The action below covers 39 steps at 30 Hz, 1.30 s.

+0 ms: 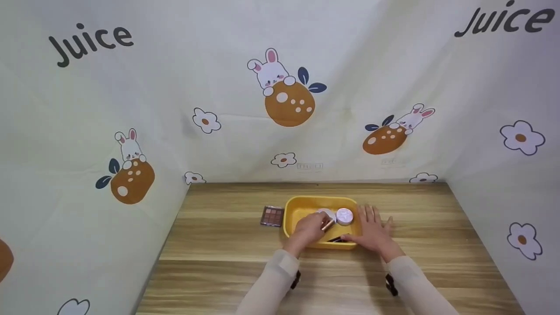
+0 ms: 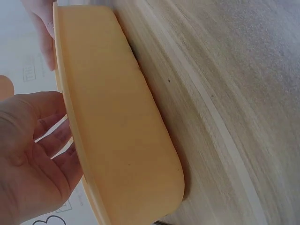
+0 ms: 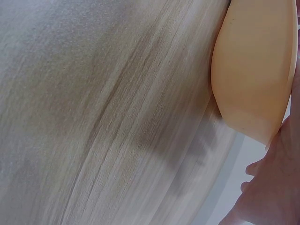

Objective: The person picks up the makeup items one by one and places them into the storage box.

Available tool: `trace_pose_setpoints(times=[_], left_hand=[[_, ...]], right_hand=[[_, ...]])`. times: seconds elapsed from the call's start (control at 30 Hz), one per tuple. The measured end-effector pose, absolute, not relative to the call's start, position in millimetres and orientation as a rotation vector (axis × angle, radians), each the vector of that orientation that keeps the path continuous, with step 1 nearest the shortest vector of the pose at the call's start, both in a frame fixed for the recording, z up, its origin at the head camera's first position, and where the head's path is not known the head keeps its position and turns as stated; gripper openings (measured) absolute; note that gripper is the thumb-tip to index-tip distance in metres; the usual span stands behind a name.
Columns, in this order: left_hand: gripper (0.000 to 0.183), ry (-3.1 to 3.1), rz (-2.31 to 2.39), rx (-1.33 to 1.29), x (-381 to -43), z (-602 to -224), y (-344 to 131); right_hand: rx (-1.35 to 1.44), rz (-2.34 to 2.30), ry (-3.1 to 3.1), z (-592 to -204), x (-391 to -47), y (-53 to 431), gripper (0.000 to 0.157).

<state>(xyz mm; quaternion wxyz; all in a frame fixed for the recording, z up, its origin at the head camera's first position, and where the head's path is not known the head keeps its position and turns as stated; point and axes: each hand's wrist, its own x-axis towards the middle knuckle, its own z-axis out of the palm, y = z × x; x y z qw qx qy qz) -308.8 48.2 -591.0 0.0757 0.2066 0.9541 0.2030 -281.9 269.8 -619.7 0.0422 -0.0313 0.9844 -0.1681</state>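
In the head view, a yellow tray [image 1: 302, 200] stands on the wooden table. My left hand [image 1: 309, 227] reaches into it from the front and pinches a small copper-coloured lipstick tube [image 1: 328, 225]. In the left wrist view the tray wall hides the fingertips and the tube. My right hand [image 1: 374, 231] rests on the right rim with its fingers spread. Inside the tray are a round white case with a patterned lid [image 1: 344, 216], a pale round item [image 1: 326, 213] partly behind the left hand, and a thin black item [image 1: 336, 239] by the front wall, near the right thumb.
Left of the tray an eyeshadow palette [image 1: 272, 216] lies on the wooden table [image 1: 210, 245]. A printed cloth with rabbits and oranges [image 1: 236, 87] stands as walls at the back and both sides.
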Motion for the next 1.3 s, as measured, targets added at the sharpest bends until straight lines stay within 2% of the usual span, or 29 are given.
trace_pose_setpoints(times=[0.33, 0.73, 1.1, 1.3], left_hand=[[0.017, 2.842, 0.604, 0.637, -307.6, -594.1, 49.7], [0.016, 2.818, 0.573, 0.613, -306.6, -597.3, 50.2], [0.004, 2.871, 0.550, 0.597, -306.1, -601.8, 46.5], [0.014, 2.891, 0.514, 0.553, -305.0, -602.1, 46.0]], right_hand=[[-0.106, -0.564, 3.012, -619.8, -281.1, 269.2, 0.118], [-0.106, -0.568, 3.015, -619.7, -281.6, 269.8, 0.118], [-0.105, -0.564, 3.013, -620.4, -280.7, 269.1, 0.117], [-0.114, -0.571, 3.020, -619.6, -280.4, 269.4, 0.119]])
